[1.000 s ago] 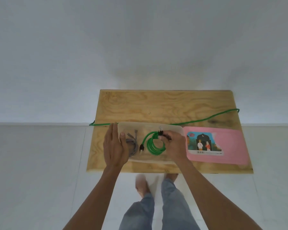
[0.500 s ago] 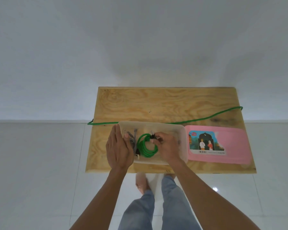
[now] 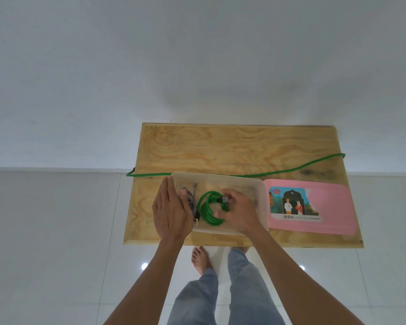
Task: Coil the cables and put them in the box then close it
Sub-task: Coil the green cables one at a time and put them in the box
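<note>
Green coil (image 3: 211, 211) is pinched in the right hand (image 3: 240, 213), now lower and further left inside the box (image 3: 259, 191), so it is nearly put away. The left hand (image 3: 170, 211) lies flat on the box's left edge. The lid (image 3: 326, 207) waits right; another cable (image 3: 244, 175) crosses the tabletop (image 3: 232, 146).

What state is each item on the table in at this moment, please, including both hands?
Clear box: open, lid off.
Pink lid: flat on the table, right of the box.
Coiled green cable: inside the box, held.
Grey cable: inside the box, left end.
Long green cable: uncoiled, stretched across the table behind the box.
Left hand: open, flat at the box's left end.
Right hand: fingers closed on the coiled green cable.
</note>
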A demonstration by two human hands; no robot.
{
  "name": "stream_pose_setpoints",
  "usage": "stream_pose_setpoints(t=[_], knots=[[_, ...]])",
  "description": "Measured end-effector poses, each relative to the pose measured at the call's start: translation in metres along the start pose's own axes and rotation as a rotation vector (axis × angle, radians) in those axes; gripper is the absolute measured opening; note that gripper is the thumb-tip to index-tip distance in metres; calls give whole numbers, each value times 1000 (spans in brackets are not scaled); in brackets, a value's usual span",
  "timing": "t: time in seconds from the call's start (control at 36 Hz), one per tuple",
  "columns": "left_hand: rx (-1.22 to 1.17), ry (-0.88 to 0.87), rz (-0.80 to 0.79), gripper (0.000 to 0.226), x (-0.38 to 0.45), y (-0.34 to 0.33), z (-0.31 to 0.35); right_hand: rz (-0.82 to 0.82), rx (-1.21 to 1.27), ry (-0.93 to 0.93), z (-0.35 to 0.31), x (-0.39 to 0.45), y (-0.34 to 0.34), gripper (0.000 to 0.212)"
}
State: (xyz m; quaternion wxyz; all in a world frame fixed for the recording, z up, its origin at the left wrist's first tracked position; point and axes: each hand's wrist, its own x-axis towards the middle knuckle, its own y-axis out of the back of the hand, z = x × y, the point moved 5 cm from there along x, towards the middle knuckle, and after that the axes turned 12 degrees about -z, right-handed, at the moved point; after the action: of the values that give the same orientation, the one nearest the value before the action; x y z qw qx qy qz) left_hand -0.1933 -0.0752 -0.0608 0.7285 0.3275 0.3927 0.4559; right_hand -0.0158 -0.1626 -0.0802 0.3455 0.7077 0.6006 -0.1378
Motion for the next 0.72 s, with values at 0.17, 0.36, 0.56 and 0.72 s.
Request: stream_pose_setpoints(t=[0.17, 0.36, 0.56, 0.72], knots=[[14, -4, -3, 59, 0, 0, -1, -45, 54, -5, -2, -4, -3, 88], [24, -12, -7, 60, 0, 1, -1, -41, 36, 1, -6, -9, -2, 91], [31, -6, -17, 60, -2, 2, -1, -65, 29, -8, -9, -16, -1, 96], [62, 21, -38, 57, -4, 9, 2, -95, 7, -18, -17, -29, 8, 105]])
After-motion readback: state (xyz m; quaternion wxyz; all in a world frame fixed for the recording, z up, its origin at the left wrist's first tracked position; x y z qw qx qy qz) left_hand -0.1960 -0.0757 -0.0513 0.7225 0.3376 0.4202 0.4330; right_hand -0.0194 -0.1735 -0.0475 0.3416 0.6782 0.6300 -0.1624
